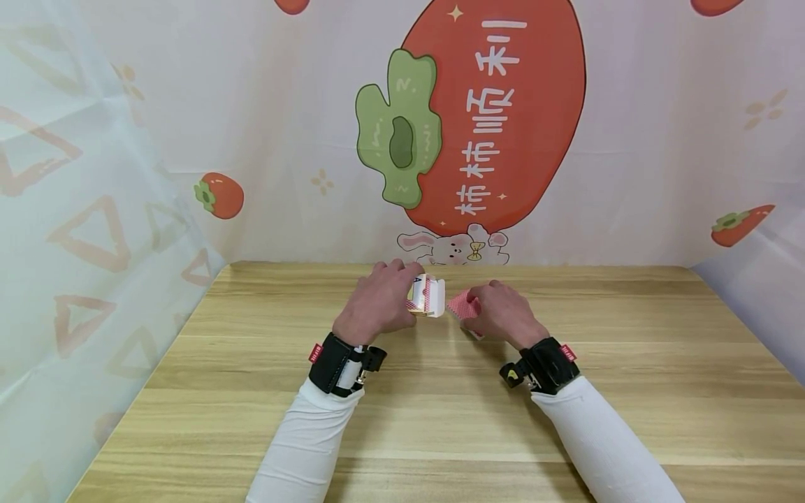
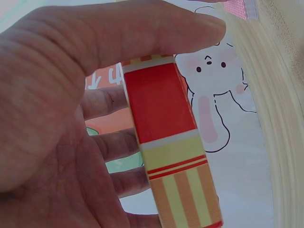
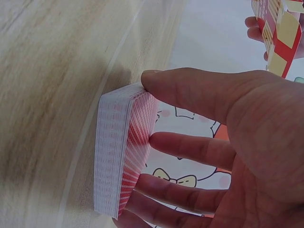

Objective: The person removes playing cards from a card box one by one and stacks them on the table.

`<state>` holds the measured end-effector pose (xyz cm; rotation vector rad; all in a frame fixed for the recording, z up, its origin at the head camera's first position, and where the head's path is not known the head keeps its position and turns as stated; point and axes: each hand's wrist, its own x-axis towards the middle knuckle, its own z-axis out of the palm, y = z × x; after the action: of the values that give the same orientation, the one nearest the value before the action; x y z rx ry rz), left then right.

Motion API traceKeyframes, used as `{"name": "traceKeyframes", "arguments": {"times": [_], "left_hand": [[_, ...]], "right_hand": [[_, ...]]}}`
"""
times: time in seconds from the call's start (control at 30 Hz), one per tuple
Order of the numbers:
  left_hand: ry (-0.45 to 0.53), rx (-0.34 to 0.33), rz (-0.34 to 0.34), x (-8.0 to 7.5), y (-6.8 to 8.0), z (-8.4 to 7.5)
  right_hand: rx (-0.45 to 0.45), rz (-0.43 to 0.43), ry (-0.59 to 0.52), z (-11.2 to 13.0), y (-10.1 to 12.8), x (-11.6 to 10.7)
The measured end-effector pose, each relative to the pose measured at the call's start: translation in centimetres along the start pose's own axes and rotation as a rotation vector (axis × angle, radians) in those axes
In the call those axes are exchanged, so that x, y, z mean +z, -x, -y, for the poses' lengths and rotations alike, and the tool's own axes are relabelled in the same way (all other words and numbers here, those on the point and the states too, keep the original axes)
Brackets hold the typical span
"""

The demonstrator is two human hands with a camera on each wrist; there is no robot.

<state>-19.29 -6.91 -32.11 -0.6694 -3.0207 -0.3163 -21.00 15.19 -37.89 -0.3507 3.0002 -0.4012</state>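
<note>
My left hand (image 1: 380,299) grips a playing-card box (image 1: 425,295) above the far part of the table. In the left wrist view, the narrow red, yellow and striped side of the box (image 2: 161,107) faces me, with the thumb across its upper end and fingers behind. The box's white flap end points toward my right hand (image 1: 505,313). That hand holds a deck of playing cards (image 1: 464,306) with red-patterned backs. The right wrist view shows the squared white edges of the deck (image 3: 114,154), thumb at one end and fingertips along the red back, close over the table.
The wooden table (image 1: 415,433) reaches back to a printed cloth (image 1: 283,126) with a large red persimmon and a rabbit. A black strap with a small camera sits on the left wrist (image 1: 342,365) and another on the right wrist (image 1: 546,367).
</note>
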Motion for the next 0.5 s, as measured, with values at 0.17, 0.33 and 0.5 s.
{"name": "traceKeyframes", "arguments": {"times": [0.17, 0.33, 0.5], "left_hand": [[-0.003, -0.003, 0.001, 0.12, -0.06, -0.01], [0.004, -0.005, 0.001, 0.1, -0.05, -0.06], [-0.004, -0.002, -0.002, 0.12, -0.05, -0.04]], "right_hand": [[-0.001, -0.002, 0.002, 0.06, -0.05, 0.01], [-0.006, -0.008, -0.001, 0.06, -0.02, 0.0], [0.012, -0.014, -0.041, 0.04, 0.08, -0.18]]}}
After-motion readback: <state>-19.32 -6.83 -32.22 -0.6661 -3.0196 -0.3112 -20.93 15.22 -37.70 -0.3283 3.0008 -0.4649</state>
